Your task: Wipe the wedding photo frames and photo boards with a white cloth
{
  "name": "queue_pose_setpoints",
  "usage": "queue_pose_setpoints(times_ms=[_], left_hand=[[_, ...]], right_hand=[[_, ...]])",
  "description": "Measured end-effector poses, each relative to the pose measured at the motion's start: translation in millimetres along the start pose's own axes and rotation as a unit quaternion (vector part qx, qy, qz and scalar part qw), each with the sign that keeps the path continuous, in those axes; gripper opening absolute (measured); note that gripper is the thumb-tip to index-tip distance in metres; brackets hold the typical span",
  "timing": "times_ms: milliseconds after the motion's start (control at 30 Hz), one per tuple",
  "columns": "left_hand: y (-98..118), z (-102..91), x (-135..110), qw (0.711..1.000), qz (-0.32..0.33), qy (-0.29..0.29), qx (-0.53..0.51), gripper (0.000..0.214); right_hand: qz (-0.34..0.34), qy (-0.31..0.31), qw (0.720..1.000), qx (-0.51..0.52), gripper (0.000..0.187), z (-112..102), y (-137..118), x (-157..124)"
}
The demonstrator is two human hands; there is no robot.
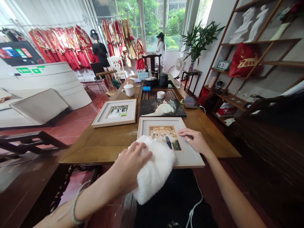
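Note:
A white fluffy cloth (155, 167) is gripped under my left hand (134, 161), its fingers curled over the top. The cloth covers the lower left corner of a framed photo (190, 156), which has a light wood frame and a pale mat. On the frame's right side rests my right hand (196, 139), fingers stretched out over the mat and the edge of the picture, a ring on one finger. Beyond lie a second framed photo (116, 112) on the left and a dark frameless photo panel (163, 107).
The wooden table (114, 152) also bears a lidded white mug (128, 90), a small white cup (161, 94), a blue box (146, 89) and a dark kettle (163, 79). Shelves (258, 41) stand to the right. Two people are near the windows and the rack of red garments (64, 44).

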State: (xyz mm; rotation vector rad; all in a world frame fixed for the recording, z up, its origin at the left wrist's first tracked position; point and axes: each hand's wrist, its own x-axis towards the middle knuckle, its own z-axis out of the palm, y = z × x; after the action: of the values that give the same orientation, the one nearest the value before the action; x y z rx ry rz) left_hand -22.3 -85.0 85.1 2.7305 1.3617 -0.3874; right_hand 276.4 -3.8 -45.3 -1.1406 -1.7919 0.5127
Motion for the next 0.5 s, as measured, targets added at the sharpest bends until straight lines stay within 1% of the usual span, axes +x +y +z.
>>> queue_pose_setpoints(times_ms=[100, 233, 333, 500], left_hand=[[3.8, 11.0, 7.5, 0.999, -0.038, 0.027, 0.000, 0.060], [2.0, 25.1, 40.1, 0.994, -0.063, 0.079, 0.037, 0.058], [-6.6, 29.5, 69.8, 0.988, -0.054, 0.121, 0.074, 0.052], [-21.4, 28.4, 120.0, 0.977, -0.030, 0.180, 0.107, 0.043]], right_hand=[[-0.011, -0.011, 1.000, 0.002, 0.031, -1.2, -0.3, -0.1], [-0.020, -0.010, 1.000, 0.012, 0.030, -2.6, 0.1, -0.6], [-0.024, -0.012, 1.000, 0.007, 0.030, -3.1, 2.0, -1.1], [-0.022, -0.023, 0.999, -0.004, 0.032, -3.5, 5.4, -1.1]])
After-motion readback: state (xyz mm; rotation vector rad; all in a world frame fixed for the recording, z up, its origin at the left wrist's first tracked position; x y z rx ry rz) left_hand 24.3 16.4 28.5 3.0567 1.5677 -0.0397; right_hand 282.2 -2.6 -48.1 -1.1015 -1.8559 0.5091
